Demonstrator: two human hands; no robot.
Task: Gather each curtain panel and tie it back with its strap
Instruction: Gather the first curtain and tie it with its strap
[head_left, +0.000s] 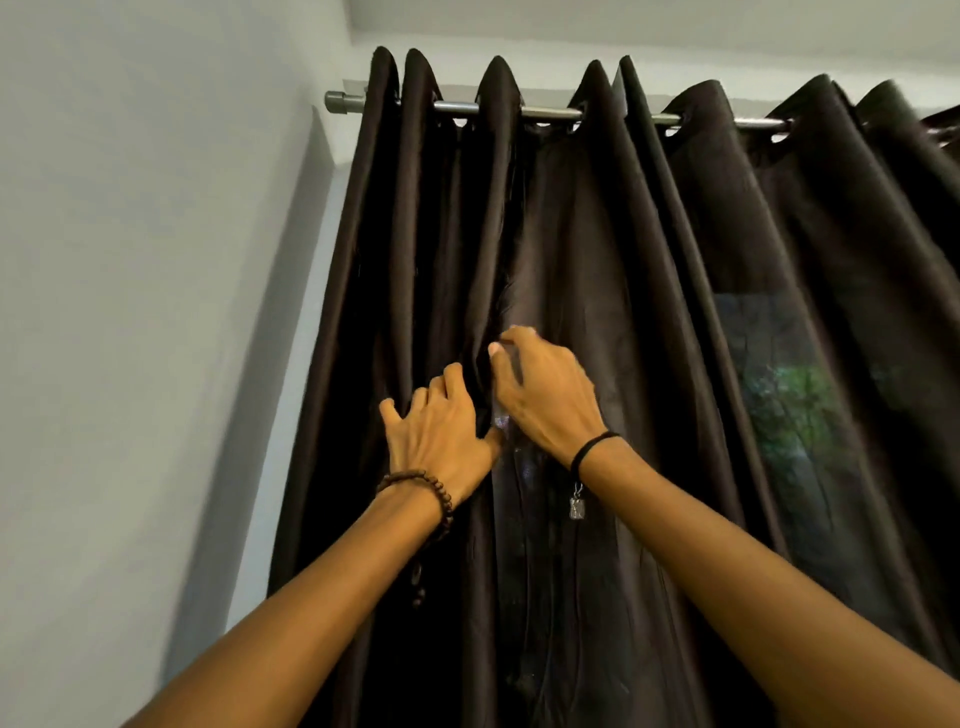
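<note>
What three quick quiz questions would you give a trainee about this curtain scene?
1. True or false: the left hand grips folds of the curtain.
2. Which wrist wears the beaded bracelet? A) left B) right C) neither
3. Fill in: the curtain hangs from a metal ___.
Key: 1 true; 2 A; 3 rod.
</note>
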